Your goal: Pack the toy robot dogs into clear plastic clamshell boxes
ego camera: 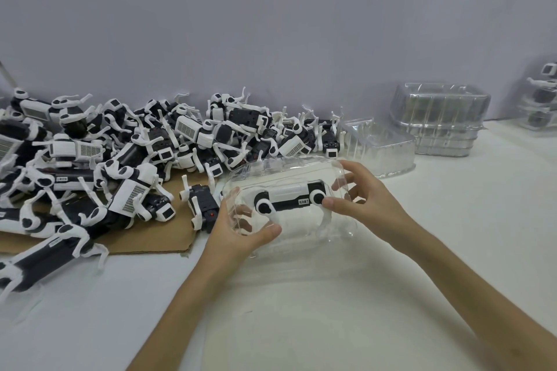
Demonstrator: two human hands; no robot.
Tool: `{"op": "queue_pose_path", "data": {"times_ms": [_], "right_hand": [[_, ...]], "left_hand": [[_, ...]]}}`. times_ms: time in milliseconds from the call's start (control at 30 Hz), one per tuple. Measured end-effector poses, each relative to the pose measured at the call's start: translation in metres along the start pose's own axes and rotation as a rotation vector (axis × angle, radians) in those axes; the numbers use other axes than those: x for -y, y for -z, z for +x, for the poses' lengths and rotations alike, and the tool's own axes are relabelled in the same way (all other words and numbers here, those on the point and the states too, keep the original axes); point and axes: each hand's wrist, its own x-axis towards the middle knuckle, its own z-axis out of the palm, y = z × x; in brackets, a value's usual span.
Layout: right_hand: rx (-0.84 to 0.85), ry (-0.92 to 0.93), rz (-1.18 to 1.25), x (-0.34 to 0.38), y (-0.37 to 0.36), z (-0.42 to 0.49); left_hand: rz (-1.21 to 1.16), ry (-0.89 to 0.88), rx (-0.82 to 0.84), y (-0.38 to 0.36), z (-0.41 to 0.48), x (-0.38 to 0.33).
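A clear plastic clamshell box (289,173) is held just above the white table in the middle of the view. Inside it lies one black-and-white toy robot dog (289,197) on its side. My left hand (238,232) grips the box's left end, thumb across the front and fingers seen through the plastic. My right hand (364,199) grips the right end, thumb against the front and fingers curled over the far side. A big pile of loose toy robot dogs (126,156) covers the left of the table.
The pile rests partly on a flat sheet of brown cardboard (144,238). An empty clamshell (379,147) stands behind my right hand, with a stack of empty clamshells (440,120) beyond it. Packed boxes (542,99) sit at the far right edge. A grey wall backs the table.
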Motion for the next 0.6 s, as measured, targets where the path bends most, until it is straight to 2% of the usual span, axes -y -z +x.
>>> {"op": "queue_pose_path", "data": {"times_ms": [267,600], "right_hand": [[-0.11,0.02,-0.019,-0.0014,-0.0058,-0.0016],[-0.118,-0.016,-0.047,-0.0031,-0.0018,0.0018]], "left_hand": [[-0.013,-0.006,-0.051,-0.0052,-0.0009,-0.0015],[0.07,0.065,-0.072,-0.0096,-0.002,-0.0046]]}}
